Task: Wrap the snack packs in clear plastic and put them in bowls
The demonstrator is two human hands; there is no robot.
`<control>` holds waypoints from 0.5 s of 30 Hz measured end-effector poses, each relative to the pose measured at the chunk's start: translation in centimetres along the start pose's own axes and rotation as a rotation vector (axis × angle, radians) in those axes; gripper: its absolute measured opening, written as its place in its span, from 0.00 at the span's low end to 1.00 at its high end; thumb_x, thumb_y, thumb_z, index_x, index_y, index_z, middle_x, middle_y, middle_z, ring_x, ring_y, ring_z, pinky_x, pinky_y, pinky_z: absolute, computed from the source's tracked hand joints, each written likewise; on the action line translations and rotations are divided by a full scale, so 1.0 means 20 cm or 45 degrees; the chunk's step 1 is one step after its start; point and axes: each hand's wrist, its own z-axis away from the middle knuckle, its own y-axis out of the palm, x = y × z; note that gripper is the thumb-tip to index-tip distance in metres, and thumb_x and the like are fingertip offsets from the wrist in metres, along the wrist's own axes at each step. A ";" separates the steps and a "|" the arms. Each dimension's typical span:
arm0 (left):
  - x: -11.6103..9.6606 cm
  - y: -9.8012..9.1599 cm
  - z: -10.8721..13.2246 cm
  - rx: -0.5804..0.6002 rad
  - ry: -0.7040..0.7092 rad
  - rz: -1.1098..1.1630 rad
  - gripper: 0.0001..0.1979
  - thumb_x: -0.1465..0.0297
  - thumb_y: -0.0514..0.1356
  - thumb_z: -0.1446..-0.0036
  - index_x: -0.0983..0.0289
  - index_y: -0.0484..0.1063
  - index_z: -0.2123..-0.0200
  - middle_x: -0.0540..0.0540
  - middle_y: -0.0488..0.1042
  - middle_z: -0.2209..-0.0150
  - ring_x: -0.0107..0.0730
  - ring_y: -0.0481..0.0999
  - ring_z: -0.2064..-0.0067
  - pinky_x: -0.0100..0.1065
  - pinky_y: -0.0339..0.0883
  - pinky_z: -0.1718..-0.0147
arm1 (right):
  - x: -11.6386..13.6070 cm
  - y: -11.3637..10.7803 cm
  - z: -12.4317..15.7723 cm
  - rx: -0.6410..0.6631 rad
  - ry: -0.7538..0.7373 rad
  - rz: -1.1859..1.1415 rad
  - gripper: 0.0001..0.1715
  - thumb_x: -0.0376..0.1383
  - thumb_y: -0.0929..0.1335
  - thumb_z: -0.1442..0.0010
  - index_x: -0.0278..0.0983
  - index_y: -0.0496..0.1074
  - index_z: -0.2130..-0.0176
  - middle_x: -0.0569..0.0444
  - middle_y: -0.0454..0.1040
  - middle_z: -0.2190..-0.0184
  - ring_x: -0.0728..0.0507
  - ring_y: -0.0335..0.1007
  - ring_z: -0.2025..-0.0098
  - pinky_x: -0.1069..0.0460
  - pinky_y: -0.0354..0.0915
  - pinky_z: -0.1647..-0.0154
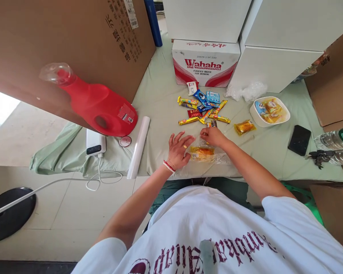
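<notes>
My left hand is open, fingers spread, beside a packaged yellow-orange snack at the table's near edge. Clear plastic film lies under and around that snack. Just above it, the fingers of my right hand are pinched together on the upper edge of the film; the fingertips are partly hidden. Beyond my hands is a loose pile of small wrapped snacks in yellow, blue, red and white, among them a yellow stick pack and a blue packet. Another yellow-orange snack rests to the right.
A white tub holds more packets at the right, near a black phone and bottles. A Wahaba-style carton stands behind. Leftward are a plastic roll, red jug and white power bank with cable.
</notes>
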 end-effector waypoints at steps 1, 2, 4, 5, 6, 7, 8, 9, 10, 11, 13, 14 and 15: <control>0.00 0.01 -0.02 0.035 -0.006 -0.002 0.23 0.70 0.58 0.44 0.54 0.76 0.45 0.55 0.78 0.46 0.50 0.63 0.32 0.57 0.37 0.27 | 0.00 -0.01 0.00 0.013 -0.007 0.000 0.14 0.37 0.67 0.32 0.37 0.82 0.53 0.50 0.82 0.62 0.45 0.73 0.62 0.54 0.62 0.60; 0.01 0.03 -0.04 0.054 -0.060 -0.009 0.19 0.71 0.57 0.42 0.54 0.79 0.50 0.55 0.79 0.52 0.50 0.66 0.35 0.58 0.39 0.28 | 0.01 -0.01 -0.01 0.018 -0.012 0.009 0.14 0.37 0.67 0.32 0.38 0.82 0.52 0.50 0.81 0.61 0.45 0.73 0.62 0.54 0.62 0.60; 0.04 0.08 -0.08 0.041 -0.244 -0.030 0.13 0.71 0.57 0.40 0.57 0.80 0.56 0.57 0.79 0.58 0.49 0.71 0.41 0.56 0.48 0.31 | 0.02 -0.03 -0.01 0.005 -0.022 0.058 0.14 0.37 0.68 0.32 0.38 0.83 0.53 0.48 0.80 0.57 0.44 0.73 0.59 0.53 0.61 0.59; 0.06 0.10 -0.10 0.012 -0.347 -0.043 0.12 0.70 0.59 0.40 0.58 0.80 0.56 0.59 0.78 0.58 0.50 0.71 0.43 0.55 0.53 0.33 | 0.02 -0.04 0.00 -0.009 -0.030 0.091 0.14 0.37 0.68 0.32 0.38 0.83 0.53 0.47 0.80 0.55 0.43 0.73 0.58 0.53 0.61 0.58; 0.07 0.13 -0.12 -0.025 -0.443 -0.056 0.14 0.68 0.61 0.41 0.59 0.79 0.52 0.61 0.77 0.55 0.52 0.71 0.42 0.54 0.56 0.35 | 0.03 -0.04 0.00 -0.022 -0.040 0.121 0.14 0.37 0.67 0.32 0.38 0.83 0.53 0.46 0.79 0.54 0.43 0.73 0.57 0.53 0.61 0.58; 0.08 0.15 -0.13 -0.067 -0.529 -0.068 0.19 0.66 0.64 0.43 0.61 0.77 0.48 0.63 0.76 0.51 0.53 0.70 0.41 0.53 0.57 0.36 | 0.04 -0.05 0.02 -0.032 -0.053 0.146 0.15 0.36 0.67 0.32 0.38 0.83 0.53 0.45 0.78 0.53 0.42 0.73 0.57 0.52 0.61 0.58; 0.09 0.16 -0.14 -0.108 -0.602 -0.079 0.26 0.64 0.66 0.45 0.62 0.74 0.43 0.65 0.74 0.47 0.55 0.68 0.40 0.53 0.58 0.37 | 0.04 -0.05 0.04 -0.041 -0.078 0.167 0.16 0.35 0.66 0.31 0.38 0.83 0.53 0.45 0.78 0.54 0.42 0.73 0.56 0.52 0.61 0.58; 0.10 0.17 -0.14 -0.144 -0.663 -0.089 0.30 0.62 0.68 0.47 0.63 0.72 0.41 0.66 0.72 0.44 0.57 0.67 0.39 0.53 0.58 0.37 | 0.06 -0.05 0.07 -0.049 -0.116 0.187 0.17 0.35 0.64 0.30 0.37 0.82 0.52 0.46 0.77 0.55 0.42 0.73 0.56 0.52 0.61 0.57; 0.10 0.18 -0.14 -0.166 -0.708 -0.095 0.32 0.60 0.68 0.47 0.63 0.71 0.40 0.67 0.71 0.43 0.58 0.65 0.38 0.53 0.57 0.36 | 0.07 -0.05 0.10 -0.050 -0.168 0.214 0.19 0.35 0.63 0.29 0.38 0.81 0.50 0.46 0.77 0.55 0.42 0.73 0.57 0.52 0.61 0.58; 0.10 0.18 -0.14 -0.176 -0.738 -0.096 0.31 0.59 0.69 0.48 0.62 0.72 0.42 0.67 0.70 0.43 0.59 0.65 0.37 0.54 0.57 0.36 | 0.09 -0.04 0.14 -0.038 -0.231 0.250 0.20 0.35 0.62 0.29 0.39 0.81 0.47 0.46 0.77 0.56 0.42 0.73 0.57 0.52 0.60 0.58; 0.12 0.18 -0.13 -0.185 -0.777 -0.068 0.25 0.59 0.69 0.49 0.61 0.75 0.48 0.66 0.70 0.44 0.59 0.64 0.37 0.54 0.58 0.37 | 0.12 0.01 0.22 0.048 -0.352 0.349 0.22 0.37 0.62 0.28 0.44 0.78 0.42 0.47 0.76 0.54 0.42 0.73 0.59 0.51 0.59 0.61; 0.13 0.18 -0.13 -0.189 -0.794 -0.031 0.20 0.61 0.70 0.49 0.60 0.76 0.53 0.65 0.70 0.45 0.59 0.64 0.37 0.55 0.58 0.37 | 0.13 0.04 0.26 0.118 -0.398 0.400 0.23 0.38 0.62 0.27 0.46 0.76 0.40 0.47 0.76 0.54 0.42 0.73 0.60 0.51 0.59 0.63; 0.14 0.17 -0.13 -0.196 -0.808 0.034 0.16 0.64 0.70 0.50 0.60 0.76 0.57 0.64 0.70 0.47 0.59 0.64 0.38 0.55 0.59 0.38 | 0.13 0.08 0.30 0.181 -0.429 0.445 0.23 0.37 0.62 0.27 0.47 0.75 0.38 0.47 0.76 0.53 0.42 0.73 0.60 0.51 0.58 0.64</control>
